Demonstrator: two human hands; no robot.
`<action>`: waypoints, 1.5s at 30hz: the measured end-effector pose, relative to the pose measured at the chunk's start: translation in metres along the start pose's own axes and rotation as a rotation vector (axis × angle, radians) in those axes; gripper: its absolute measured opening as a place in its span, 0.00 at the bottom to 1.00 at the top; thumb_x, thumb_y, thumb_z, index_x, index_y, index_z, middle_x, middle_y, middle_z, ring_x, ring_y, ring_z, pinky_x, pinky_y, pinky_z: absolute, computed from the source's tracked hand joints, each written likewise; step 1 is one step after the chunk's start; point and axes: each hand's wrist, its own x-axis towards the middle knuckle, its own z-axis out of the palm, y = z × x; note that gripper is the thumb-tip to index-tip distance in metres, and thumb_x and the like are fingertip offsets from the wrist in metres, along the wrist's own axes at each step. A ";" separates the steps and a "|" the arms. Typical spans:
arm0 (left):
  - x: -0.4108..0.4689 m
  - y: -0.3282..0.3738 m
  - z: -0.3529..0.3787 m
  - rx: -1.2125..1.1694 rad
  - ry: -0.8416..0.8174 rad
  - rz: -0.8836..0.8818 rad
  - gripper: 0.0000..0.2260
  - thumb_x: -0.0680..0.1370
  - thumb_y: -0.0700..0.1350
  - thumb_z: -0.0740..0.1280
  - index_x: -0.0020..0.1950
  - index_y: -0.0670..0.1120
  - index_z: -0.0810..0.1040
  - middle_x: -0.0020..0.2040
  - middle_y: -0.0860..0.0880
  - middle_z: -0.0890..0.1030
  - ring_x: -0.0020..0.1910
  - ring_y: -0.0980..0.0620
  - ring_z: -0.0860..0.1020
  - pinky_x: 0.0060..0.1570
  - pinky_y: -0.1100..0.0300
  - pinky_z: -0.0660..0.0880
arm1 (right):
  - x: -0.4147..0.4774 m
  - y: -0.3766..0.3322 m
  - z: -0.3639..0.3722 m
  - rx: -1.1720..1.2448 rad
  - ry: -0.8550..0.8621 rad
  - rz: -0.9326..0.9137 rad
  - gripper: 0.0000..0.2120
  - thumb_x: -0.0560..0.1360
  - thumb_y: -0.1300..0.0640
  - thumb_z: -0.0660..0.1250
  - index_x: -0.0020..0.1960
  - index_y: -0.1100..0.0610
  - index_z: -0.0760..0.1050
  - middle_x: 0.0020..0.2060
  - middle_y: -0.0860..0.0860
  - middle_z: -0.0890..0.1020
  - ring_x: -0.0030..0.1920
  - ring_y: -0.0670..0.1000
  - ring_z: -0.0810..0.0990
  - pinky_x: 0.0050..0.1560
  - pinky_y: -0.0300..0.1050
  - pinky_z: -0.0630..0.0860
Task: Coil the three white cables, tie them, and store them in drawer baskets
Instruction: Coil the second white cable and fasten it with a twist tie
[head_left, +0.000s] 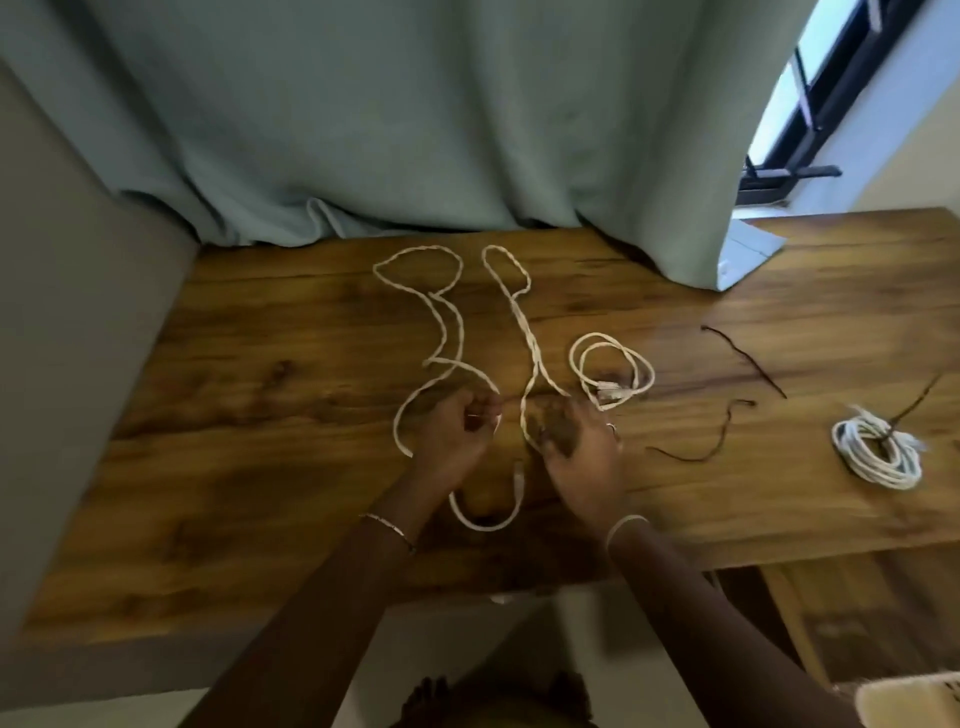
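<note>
A long white cable (447, 322) lies spread in loose loops across the middle of the wooden table (260, 493). My left hand (452, 431) pinches one strand of it, and my right hand (576, 441) grips another strand close by; a slack loop (485, 522) hangs between my wrists. A small loosely coiled white cable (613, 371) lies just beyond my right hand. At the right of the table rests a tightly coiled white cable (878, 449) bound with a dark tie. Two loose dark ties lie between them: one (743, 358) farther back, one (701, 441) nearer.
A teal curtain (415, 130) hangs along the table's far edge and drapes onto it. A grey wall (62, 312) borders the left side. A window (831, 104) is at the upper right. Below the table's right front edge stands a wooden frame (841, 613).
</note>
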 end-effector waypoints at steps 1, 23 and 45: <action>-0.003 -0.008 -0.006 -0.015 0.017 0.007 0.09 0.74 0.36 0.69 0.49 0.49 0.78 0.45 0.52 0.81 0.45 0.55 0.80 0.45 0.68 0.76 | -0.005 -0.004 0.007 0.013 -0.008 -0.007 0.18 0.71 0.53 0.67 0.61 0.54 0.75 0.60 0.54 0.78 0.61 0.57 0.75 0.62 0.61 0.70; -0.019 -0.073 -0.073 -0.111 -0.007 -0.049 0.17 0.71 0.40 0.75 0.57 0.49 0.78 0.56 0.51 0.81 0.57 0.54 0.77 0.57 0.57 0.75 | -0.062 -0.057 0.048 -0.615 -0.110 -0.201 0.14 0.73 0.44 0.65 0.48 0.55 0.76 0.41 0.53 0.81 0.44 0.56 0.80 0.47 0.45 0.71; -0.001 0.026 -0.085 -0.817 -0.097 -0.103 0.12 0.82 0.43 0.57 0.55 0.36 0.76 0.44 0.41 0.81 0.40 0.49 0.81 0.40 0.57 0.80 | 0.025 -0.135 0.000 0.590 -0.064 -0.113 0.07 0.71 0.65 0.73 0.42 0.56 0.77 0.29 0.51 0.80 0.30 0.46 0.78 0.34 0.37 0.74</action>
